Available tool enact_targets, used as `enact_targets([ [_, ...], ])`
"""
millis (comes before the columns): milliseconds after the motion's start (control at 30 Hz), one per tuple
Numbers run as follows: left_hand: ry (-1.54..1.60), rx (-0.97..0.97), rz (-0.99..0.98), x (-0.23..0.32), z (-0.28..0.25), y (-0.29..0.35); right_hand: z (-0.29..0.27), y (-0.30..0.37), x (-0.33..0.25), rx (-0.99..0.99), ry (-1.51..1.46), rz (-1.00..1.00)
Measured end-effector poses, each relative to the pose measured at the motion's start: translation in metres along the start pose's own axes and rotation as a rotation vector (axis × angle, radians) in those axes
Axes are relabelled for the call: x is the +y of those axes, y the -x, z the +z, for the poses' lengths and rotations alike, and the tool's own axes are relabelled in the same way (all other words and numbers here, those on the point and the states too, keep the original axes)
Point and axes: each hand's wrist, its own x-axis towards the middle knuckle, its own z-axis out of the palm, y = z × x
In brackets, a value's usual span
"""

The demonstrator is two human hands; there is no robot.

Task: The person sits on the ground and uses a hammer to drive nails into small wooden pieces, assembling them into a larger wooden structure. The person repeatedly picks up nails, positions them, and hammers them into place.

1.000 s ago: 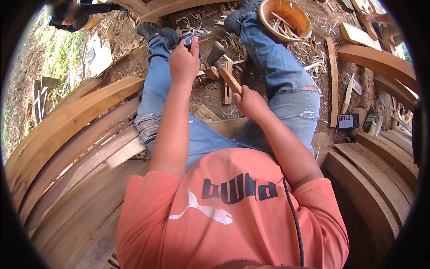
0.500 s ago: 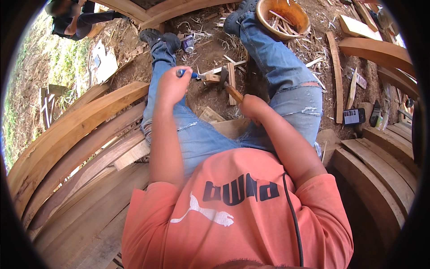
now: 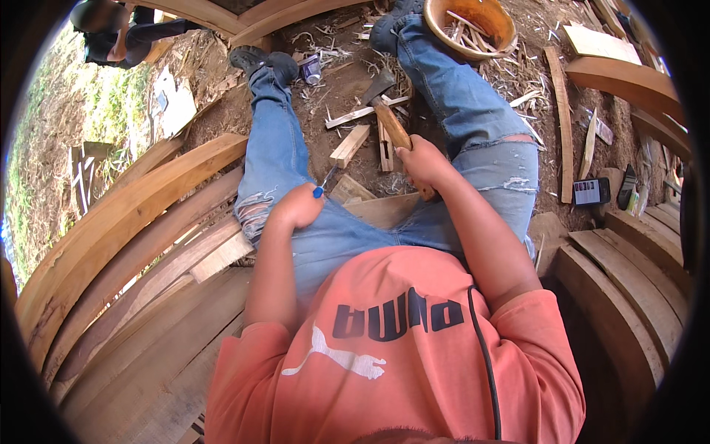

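My left hand point(image 3: 299, 206) rests by my left thigh, closed round a blue-handled chisel point(image 3: 319, 192). The chisel's thin metal shaft points up and away, and its tip meets the near end of a small wooden block point(image 3: 349, 146). Whether the tip is stuck in the wood I cannot tell. In my right hand point(image 3: 427, 163) is a hatchet point(image 3: 393, 126), gripped low on its wooden handle. Its dark head lies farthest from me, above the shavings between my legs, apart from the block.
An orange-brown basin point(image 3: 473, 44) with wood strips stands by my right foot. Curved planks point(image 3: 133, 185) line my left. On the right are a phone point(image 3: 590, 192), more timbers point(image 3: 614, 259) and a long slat point(image 3: 560, 126). A person point(image 3: 126, 37) is at the far left.
My left hand has come down toward my thigh with the chisel, turning it, and the block now slants upward. The hatchet head has swung away from the block, farther out.
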Motion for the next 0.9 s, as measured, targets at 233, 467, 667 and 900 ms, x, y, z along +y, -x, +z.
enact_targets([
  [233, 0.154, 0.331, 0.021, 0.024, -0.061, 0.087, -0.011, 0.012, -0.013, 0.041, -0.126, -0.021],
  [467, 0.446, 1.092, 0.463, 0.028, -0.092, 0.031, -0.006, 0.0, -0.004, 0.033, -0.293, 0.021],
  [667, 1.028, 1.019, 0.467, 0.044, -0.016, -0.137, -0.002, -0.005, 0.008, 0.014, -0.198, 0.014],
  [900, 0.482, 0.25, -0.211, 0.017, 0.087, -0.207, 0.001, -0.005, 0.006, 0.007, -0.15, 0.051],
])
